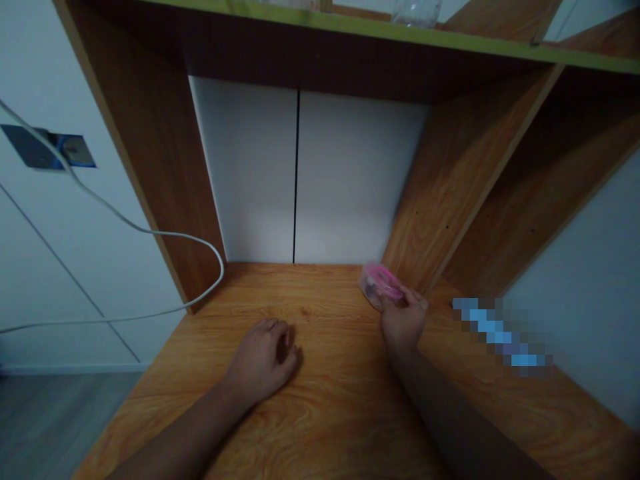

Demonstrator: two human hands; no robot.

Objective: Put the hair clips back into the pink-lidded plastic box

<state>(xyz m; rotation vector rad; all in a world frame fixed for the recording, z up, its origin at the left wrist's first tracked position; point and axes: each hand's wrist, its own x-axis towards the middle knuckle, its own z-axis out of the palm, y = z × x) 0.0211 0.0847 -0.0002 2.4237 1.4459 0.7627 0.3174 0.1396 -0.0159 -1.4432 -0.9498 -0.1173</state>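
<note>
At the back right of the wooden desk, my right hand (406, 327) is closed on the near edge of a small see-through container with a pink lid (384, 280). The container is tilted, its lid facing up and toward my hand. Something dark and pale shows inside it, too unclear to name. My left hand (263, 360) rests on the desk surface (320, 413) left of the middle. Its fingers are loosely curled, with a gap between thumb and forefinger and nothing held.
A white cable (200, 237) loops over the desk's left edge near a wall socket (75, 150). Wooden side panels and a shelf (320, 20) with a clear jar (416, 12) frame the back. A blurred-out blue item (493, 330) lies at right.
</note>
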